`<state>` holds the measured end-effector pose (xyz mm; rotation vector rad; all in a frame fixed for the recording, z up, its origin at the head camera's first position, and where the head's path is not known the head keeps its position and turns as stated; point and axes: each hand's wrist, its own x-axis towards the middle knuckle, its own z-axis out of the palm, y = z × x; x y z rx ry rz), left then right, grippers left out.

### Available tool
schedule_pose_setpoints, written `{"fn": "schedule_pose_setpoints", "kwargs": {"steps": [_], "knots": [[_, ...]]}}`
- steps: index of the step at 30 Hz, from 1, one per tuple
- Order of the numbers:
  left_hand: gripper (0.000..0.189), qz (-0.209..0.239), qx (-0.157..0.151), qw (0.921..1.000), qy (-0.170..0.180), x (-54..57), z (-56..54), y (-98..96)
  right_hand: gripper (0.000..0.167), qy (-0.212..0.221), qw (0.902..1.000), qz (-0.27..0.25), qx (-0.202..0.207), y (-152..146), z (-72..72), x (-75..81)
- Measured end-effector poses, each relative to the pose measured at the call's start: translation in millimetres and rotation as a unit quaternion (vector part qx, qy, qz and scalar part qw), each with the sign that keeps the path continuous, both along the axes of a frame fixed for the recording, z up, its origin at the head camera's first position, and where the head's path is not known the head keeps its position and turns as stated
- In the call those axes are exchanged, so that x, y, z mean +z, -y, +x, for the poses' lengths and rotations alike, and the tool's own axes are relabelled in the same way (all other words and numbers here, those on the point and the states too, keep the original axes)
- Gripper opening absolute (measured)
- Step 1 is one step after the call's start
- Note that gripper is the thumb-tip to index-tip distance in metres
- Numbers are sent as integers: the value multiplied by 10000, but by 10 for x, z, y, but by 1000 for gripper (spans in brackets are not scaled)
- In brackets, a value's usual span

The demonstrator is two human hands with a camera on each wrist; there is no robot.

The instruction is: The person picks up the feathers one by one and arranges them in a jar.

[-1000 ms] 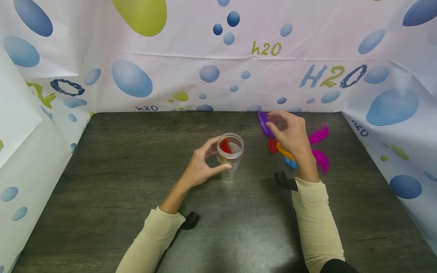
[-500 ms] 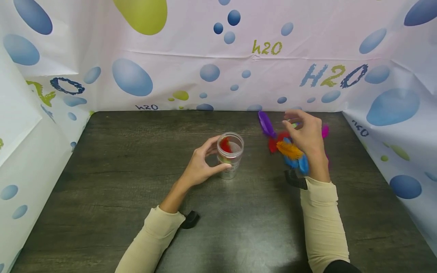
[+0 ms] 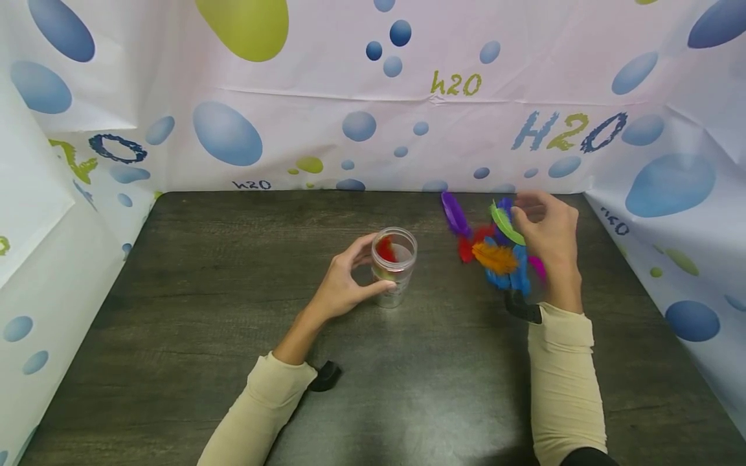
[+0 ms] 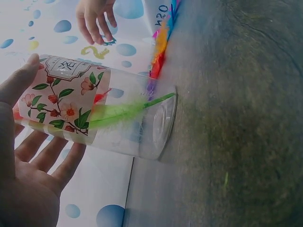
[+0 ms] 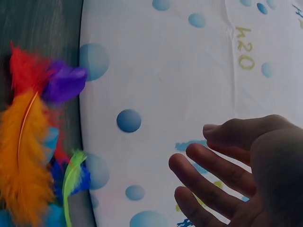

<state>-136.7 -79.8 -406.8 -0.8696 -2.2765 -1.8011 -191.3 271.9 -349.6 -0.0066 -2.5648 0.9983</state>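
My left hand (image 3: 344,281) holds a clear plastic jar (image 3: 392,294) upright on the table, thumb on one side and fingers round the other. In the left wrist view the jar bears a floral label (image 4: 59,99); a green feather (image 4: 118,114) and a bit of a red feather (image 4: 101,96) show inside. My right hand (image 3: 553,236), holding nothing, hovers over the right side of a feather pile, fingers loosely bent. The pile has a green feather (image 3: 506,223), an orange feather (image 3: 494,257), a purple feather (image 3: 455,213), red and blue ones, and a partly hidden magenta feather (image 3: 537,266).
The dark wood-grain table (image 3: 233,278) runs back to a white sheet (image 3: 315,65) printed with blue and green drops, which also rises along both sides. Black wrist straps (image 3: 326,377) stick out beside both sleeves.
My right hand has moved rightward across the feather pile, uncovering the orange, blue and green feathers and covering most of the magenta ones. My left hand and the jar stay put.
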Motion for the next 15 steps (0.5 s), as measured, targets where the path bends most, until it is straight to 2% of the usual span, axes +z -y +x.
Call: {"fn": "schedule_pose_setpoints", "kwargs": {"steps": [9, 15], "knots": [[79, 20, -74, 10000, -56, -21, 10, -11, 32, 483, 9975, 22, -516, -133, 27, -67], [80, 48, -62, 9999, -135, -27, 18, 0, 33, 614, 9968, -68, -500, -153, 61, -93]]}}
